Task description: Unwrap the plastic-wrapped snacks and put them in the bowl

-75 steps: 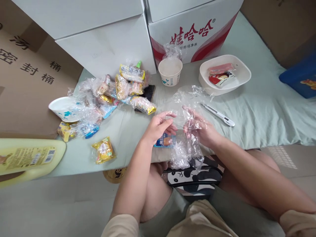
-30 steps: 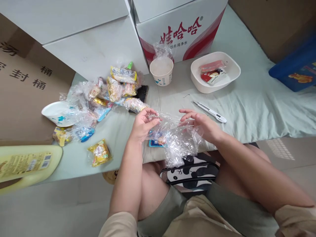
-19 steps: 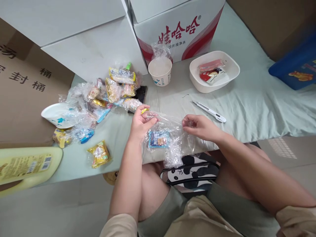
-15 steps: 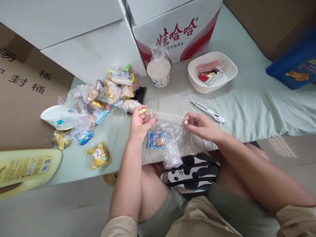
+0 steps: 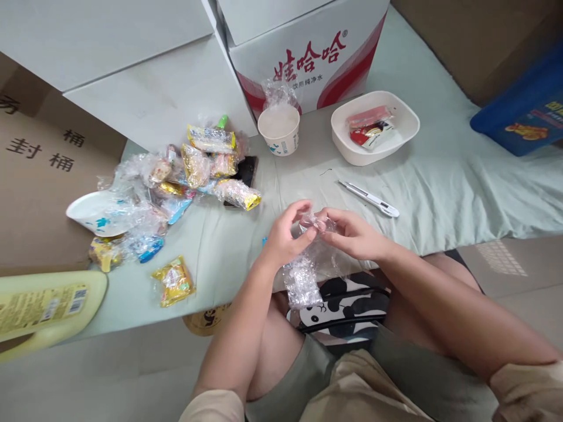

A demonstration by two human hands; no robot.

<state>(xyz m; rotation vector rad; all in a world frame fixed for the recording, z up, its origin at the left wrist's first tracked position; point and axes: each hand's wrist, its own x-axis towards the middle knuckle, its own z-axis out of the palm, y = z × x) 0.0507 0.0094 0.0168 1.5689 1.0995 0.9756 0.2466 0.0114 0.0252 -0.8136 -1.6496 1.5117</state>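
Observation:
My left hand (image 5: pixel 288 233) and my right hand (image 5: pixel 352 233) meet near the front edge of the cloth-covered surface. Both pinch crumpled clear plastic wrap (image 5: pixel 303 284), which hangs between them and over the edge. Only a blue corner of a small snack packet (image 5: pixel 264 241) shows beside my left hand; the rest is hidden. To the left lies a yellow wrapped snack (image 5: pixel 173 281). Farther back is a heap of plastic-wrapped snacks (image 5: pixel 196 167), with a tipped paper cup (image 5: pixel 99 214) at its left side.
A white utility knife (image 5: pixel 369 198) lies beyond my right hand. Behind it stand a white bowl (image 5: pixel 398 140) with packets inside and a paper cup (image 5: pixel 279 135) with plastic in it. Boxes (image 5: pixel 308 64) line the back; a yellow jug (image 5: pixel 53 302) lies at left. A panda-print bag (image 5: pixel 352 305) rests between the knees.
My hands have come together, and the plastic that was stretched between them is now bunched up. My left hand moved right and now covers most of the blue packet.

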